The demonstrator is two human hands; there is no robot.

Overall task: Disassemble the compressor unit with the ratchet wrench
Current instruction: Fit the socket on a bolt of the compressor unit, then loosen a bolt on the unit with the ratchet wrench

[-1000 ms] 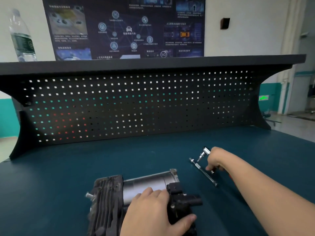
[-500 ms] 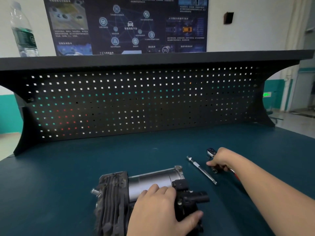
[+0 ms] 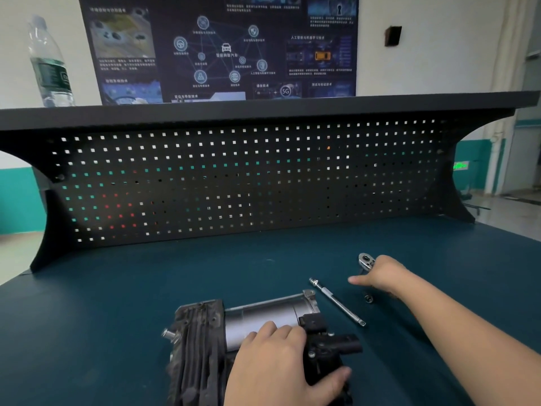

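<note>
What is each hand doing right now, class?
Left hand: gripping the compressor.
Right hand: over the ratchet wrench; grip cannot be told.

The right hand covers the ratchet wrench handle, leaving only its head visible. The left hand hides part of the compressor, whose lower end the bottom edge cuts off. The poster text is too small to read.

On the dark blue printed poster on the wall, only "5G" inside a small circle near its lower edge can be read; the Chinese captions are too small. The clear plastic bottle's green label is blurred, and so is the glowing green sign.
</note>
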